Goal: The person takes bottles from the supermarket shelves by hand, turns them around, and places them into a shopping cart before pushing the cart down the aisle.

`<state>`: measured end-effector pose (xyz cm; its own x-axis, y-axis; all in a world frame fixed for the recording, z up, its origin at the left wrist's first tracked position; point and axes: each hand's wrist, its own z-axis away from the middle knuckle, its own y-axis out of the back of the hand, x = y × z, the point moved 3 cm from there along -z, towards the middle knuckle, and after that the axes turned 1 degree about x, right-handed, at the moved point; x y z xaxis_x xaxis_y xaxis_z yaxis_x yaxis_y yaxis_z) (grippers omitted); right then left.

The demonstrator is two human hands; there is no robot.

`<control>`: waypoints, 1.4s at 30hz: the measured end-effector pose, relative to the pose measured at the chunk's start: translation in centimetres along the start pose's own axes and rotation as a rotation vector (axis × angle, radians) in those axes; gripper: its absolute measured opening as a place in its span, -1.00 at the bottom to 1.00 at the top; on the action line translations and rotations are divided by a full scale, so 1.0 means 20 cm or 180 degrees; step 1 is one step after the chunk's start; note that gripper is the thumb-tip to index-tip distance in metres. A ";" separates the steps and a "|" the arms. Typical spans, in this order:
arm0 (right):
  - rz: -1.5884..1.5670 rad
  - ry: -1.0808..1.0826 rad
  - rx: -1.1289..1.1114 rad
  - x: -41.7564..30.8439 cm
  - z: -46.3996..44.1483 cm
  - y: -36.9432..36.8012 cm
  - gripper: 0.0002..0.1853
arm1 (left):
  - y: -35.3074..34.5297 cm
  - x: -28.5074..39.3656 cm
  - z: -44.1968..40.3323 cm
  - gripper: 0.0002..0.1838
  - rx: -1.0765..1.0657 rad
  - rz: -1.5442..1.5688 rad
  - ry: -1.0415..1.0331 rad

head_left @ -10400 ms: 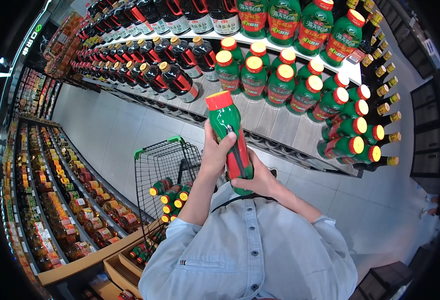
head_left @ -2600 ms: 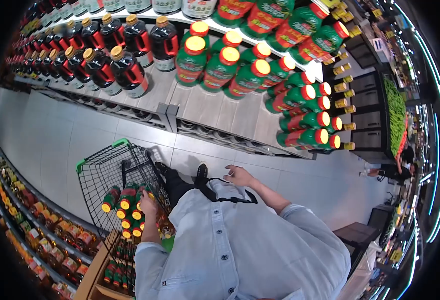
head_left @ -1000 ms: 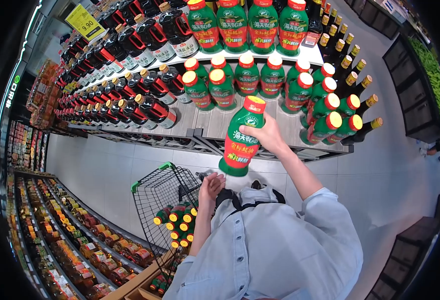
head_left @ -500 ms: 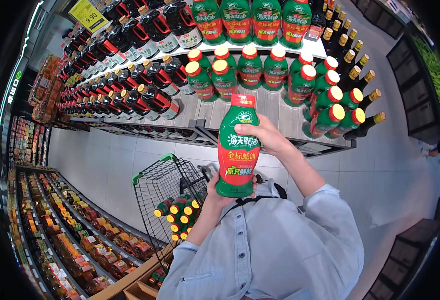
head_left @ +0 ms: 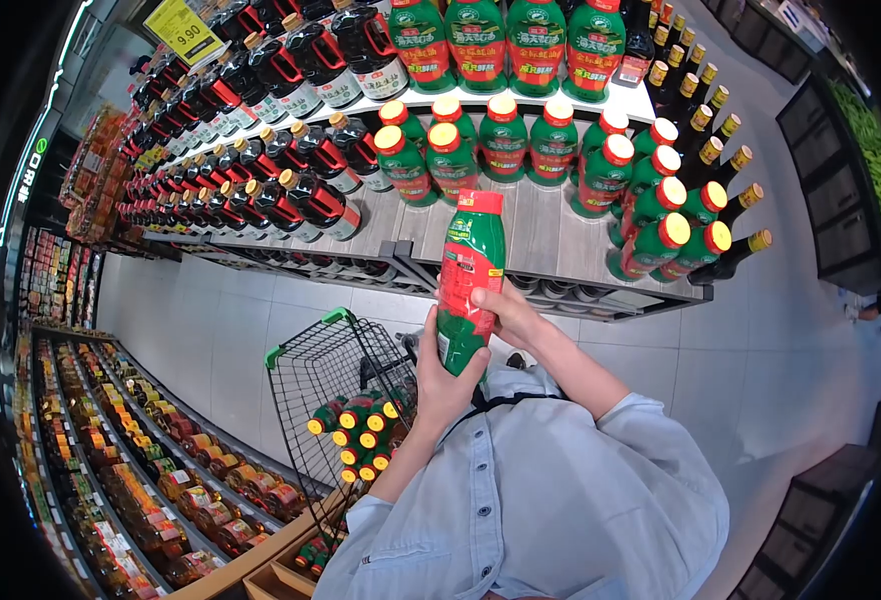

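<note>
A green oyster sauce bottle [head_left: 469, 265] with a red label and red cap stands nearly upright in front of my chest, its side or back label facing me. My left hand [head_left: 449, 375] wraps round its lower part, thumb across the front. Higher up, my right hand [head_left: 506, 312] grips it from the right with the thumb on the label. The fingers behind the bottle are mostly hidden. Beyond it, similar green bottles [head_left: 504, 140] with yellow and red caps stand on the grey wooden display shelf [head_left: 551, 235].
A black wire shopping cart [head_left: 306, 365] at lower left holds several yellow-capped green bottles [head_left: 369, 438]. Dark soy sauce bottles [head_left: 316, 205] fill the display's left side, below a yellow price sign [head_left: 183, 32]. Dark slim bottles [head_left: 736, 250] line its right end. Shelves of oil bottles [head_left: 201, 500] run along the lower left.
The bottle has been turned so its front label no longer faces me. My right hand has slid down it, and my left hand has come up from the base to its lower side.
</note>
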<state>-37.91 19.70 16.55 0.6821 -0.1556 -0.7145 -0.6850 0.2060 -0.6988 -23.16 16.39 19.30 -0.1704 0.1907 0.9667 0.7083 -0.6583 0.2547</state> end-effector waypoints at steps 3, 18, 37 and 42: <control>-0.0584 -0.0021 -0.0076 -0.02 0.00 -0.01 -0.19 | 0.01 0.06 0.03 -0.06 0.0048 -0.0746 -0.0337; -0.1460 0.0031 -0.1334 -0.15 -0.02 -0.03 0.06 | 0.03 0.13 0.06 -0.13 -0.0224 -0.1220 -0.1149; 0.3659 0.0347 -0.0807 -0.08 0.13 -0.17 0.19 | 0.36 0.36 -0.14 -0.45 -0.0159 -0.2119 -0.0877; 0.3411 0.0134 -0.1115 0.05 0.07 -0.28 0.15 | 0.54 0.27 -0.05 -0.54 0.0163 -0.2285 -0.0676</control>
<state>-32.99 19.76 19.70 -0.3055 -0.0951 -0.9474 -0.9505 -0.0286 0.3093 -17.19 9.56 27.39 -0.4704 0.7004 0.5367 0.5048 -0.2853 0.8147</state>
